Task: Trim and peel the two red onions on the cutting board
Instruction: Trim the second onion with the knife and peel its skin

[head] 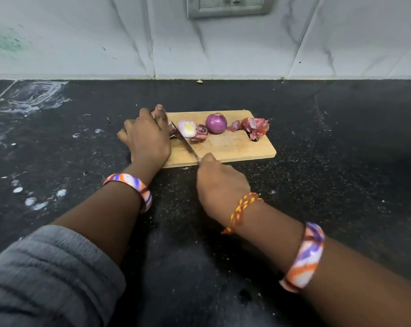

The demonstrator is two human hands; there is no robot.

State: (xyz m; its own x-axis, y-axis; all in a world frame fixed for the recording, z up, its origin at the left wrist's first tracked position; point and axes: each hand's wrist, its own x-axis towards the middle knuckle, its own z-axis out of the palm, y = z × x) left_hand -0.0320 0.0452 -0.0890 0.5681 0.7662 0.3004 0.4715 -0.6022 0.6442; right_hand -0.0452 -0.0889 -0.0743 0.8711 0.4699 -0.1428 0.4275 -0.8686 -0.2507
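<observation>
A wooden cutting board [233,147] lies on the black counter. My left hand [145,138] covers a red onion [155,112] at the board's left end, and only a sliver of the onion shows. My right hand [220,185] grips a knife [184,143] whose blade slants up to the left hand. Just right of the blade lie a cut-off onion end [188,129] and a curled piece of skin [202,131]. A peeled purple onion [216,123] stands mid-board. Loose red skins [255,127] are piled at the board's right end.
The black speckled counter [329,149] runs back to a white marble-patterned wall with a socket plate [228,5] above the board. White smears and spots [34,97] mark the counter at left. Both my wrists wear orange, purple and white bangles.
</observation>
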